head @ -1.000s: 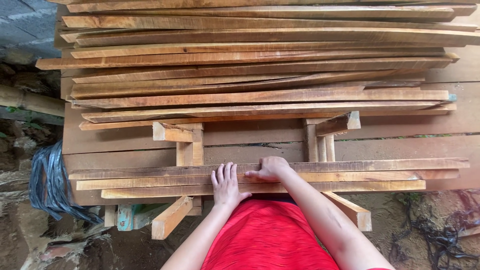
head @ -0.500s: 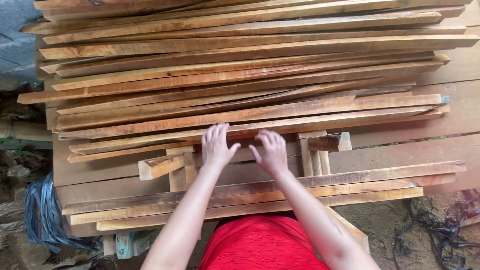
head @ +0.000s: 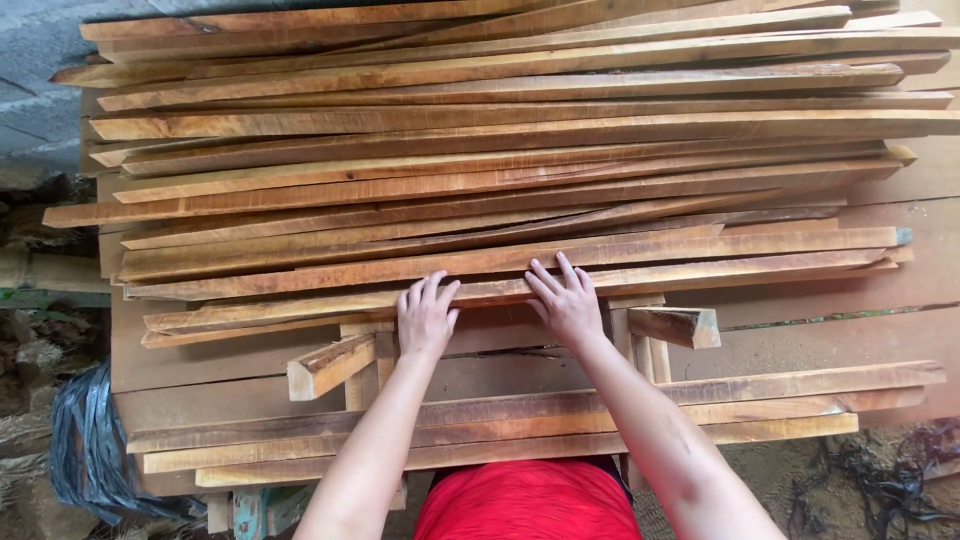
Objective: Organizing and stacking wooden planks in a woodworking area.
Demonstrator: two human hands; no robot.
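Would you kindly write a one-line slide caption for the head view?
Both hands, left hand and right hand, rest on the nearest strip of a large wood-strip pile.

Big slat pile (head: 500, 150) at far side of wooden platform (head: 900, 310). Three slats (head: 760, 405) apart at near edge. Left hand (head: 425, 318), right hand (head: 567, 302) side by side on pile's nearest slat (head: 700, 272). Plastic strapping (head: 85, 440) at left, below platform.

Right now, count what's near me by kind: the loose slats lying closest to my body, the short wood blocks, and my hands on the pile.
Near slats: 3
Short wood blocks: 2
Hands on the pile, left hand and right hand: 2
Total: 7
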